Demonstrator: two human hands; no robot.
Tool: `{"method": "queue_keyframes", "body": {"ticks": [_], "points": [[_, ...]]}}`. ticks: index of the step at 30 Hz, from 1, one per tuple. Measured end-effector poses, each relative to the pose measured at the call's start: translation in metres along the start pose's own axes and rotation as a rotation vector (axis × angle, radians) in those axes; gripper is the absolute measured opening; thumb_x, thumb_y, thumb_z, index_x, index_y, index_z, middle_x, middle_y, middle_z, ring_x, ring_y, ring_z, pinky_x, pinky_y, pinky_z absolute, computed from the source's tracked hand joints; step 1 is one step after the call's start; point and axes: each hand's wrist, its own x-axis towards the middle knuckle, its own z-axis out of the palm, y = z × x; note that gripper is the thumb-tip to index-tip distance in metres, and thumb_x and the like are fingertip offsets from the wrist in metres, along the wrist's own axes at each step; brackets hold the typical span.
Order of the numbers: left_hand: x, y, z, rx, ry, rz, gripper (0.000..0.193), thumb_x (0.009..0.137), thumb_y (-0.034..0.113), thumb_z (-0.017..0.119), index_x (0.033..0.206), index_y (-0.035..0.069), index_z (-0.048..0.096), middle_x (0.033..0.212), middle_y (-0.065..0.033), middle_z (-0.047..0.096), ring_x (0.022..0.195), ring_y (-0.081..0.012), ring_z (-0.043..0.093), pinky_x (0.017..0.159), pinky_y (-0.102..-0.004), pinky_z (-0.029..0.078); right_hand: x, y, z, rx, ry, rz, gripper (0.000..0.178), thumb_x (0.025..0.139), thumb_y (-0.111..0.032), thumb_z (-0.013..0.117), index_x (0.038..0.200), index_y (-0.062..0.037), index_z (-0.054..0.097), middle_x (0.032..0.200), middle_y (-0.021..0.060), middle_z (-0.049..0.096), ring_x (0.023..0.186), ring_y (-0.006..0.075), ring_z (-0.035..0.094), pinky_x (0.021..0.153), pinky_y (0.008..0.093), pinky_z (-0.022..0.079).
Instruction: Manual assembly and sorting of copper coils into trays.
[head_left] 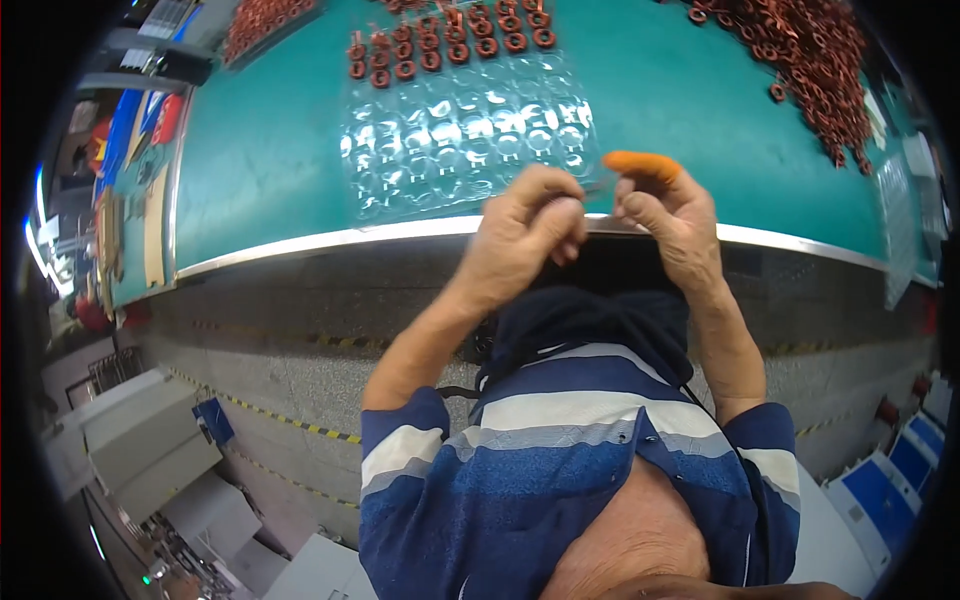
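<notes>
My left hand (530, 225) is over the table's front edge with its fingers curled and the thumb pressed against them. A thin greyish sliver (596, 186) shows by its fingertips; its kind is too small to tell. Just to the right, my right hand (678, 220) is half closed, thumb bent against the curled fingers. An orange finger cot (642, 165) covers its extended index finger. Whatever the fingers hold is hidden. Beyond my hands lies a clear plastic blister tray (440, 165) with round pockets. Small copper-coloured ring coils (458, 53) stand in its far rows; the near pockets hold none.
A large heap of loose ring coils (790, 50) spreads over the green tabletop (270, 150) at the far right. Another batch of coils (262, 28) sits at the far left. Clear plastic sheets (897, 215) hang over the right edge. A metal strip (330, 240) borders the table's front.
</notes>
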Motion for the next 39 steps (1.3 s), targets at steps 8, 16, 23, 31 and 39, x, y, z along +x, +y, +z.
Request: {"method": "queue_keyframes", "body": {"ticks": [8, 16, 23, 31, 39], "points": [[0.038, 0.060, -0.202, 0.734, 0.668, 0.486, 0.014, 0.090, 0.011, 0.064, 0.098, 0.001, 0.065, 0.089, -0.0049, 0.067, 0.078, -0.0131, 0.063, 0.070, -0.0228, 0.048, 0.008, 0.020, -0.040, -0.595, 0.397, -0.266, 0.028, 0.092, -0.020, 0.065, 0.114, -0.0017, 0.065, 0.087, 0.0029, 0.062, 0.075, 0.0089, 0.058, 0.070, 0.0223, 0.048], [0.082, 0.025, -0.245, 0.936, 0.732, 0.359, 0.019, 0.087, 0.017, 0.064, 0.094, 0.000, 0.066, 0.088, -0.0106, 0.069, 0.083, -0.0178, 0.063, 0.077, -0.0298, 0.048, 0.010, 0.021, -0.040, -0.615, 0.407, -0.174, 0.022, 0.093, -0.016, 0.062, 0.109, -0.0014, 0.067, 0.080, 0.0012, 0.061, 0.067, 0.0069, 0.055, 0.060, 0.0201, 0.044], [0.082, 0.020, -0.256, 1.127, 0.672, 0.292, 0.019, 0.089, 0.016, 0.064, 0.098, 0.000, 0.069, 0.095, -0.0110, 0.067, 0.088, -0.0187, 0.062, 0.080, -0.0303, 0.047, 0.017, 0.007, -0.055, -0.738, 0.371, -0.307, 0.020, 0.087, -0.004, 0.061, 0.106, -0.0012, 0.067, 0.077, 0.0067, 0.060, 0.064, 0.0127, 0.057, 0.059, 0.0249, 0.046], [0.080, 0.020, -0.251, 1.173, 0.667, 0.462, 0.022, 0.087, 0.016, 0.065, 0.103, 0.000, 0.067, 0.099, -0.0133, 0.065, 0.092, -0.0237, 0.062, 0.083, -0.0340, 0.047, 0.090, -0.030, -0.236, -1.786, 0.601, -0.444, 0.032, 0.082, -0.024, 0.071, 0.105, -0.0024, 0.063, 0.097, 0.0140, 0.059, 0.091, 0.0326, 0.058, 0.079, 0.0404, 0.049], [-0.001, 0.040, -0.118, 0.799, 0.678, 0.486, 0.016, 0.091, 0.007, 0.058, 0.105, -0.002, 0.060, 0.103, -0.0079, 0.058, 0.094, -0.0145, 0.056, 0.079, -0.0261, 0.047, 0.086, -0.026, -0.257, -1.609, 0.639, -0.572, 0.030, 0.087, -0.019, 0.065, 0.113, -0.0033, 0.063, 0.108, 0.0157, 0.058, 0.096, 0.0315, 0.060, 0.084, 0.0378, 0.049]]}}
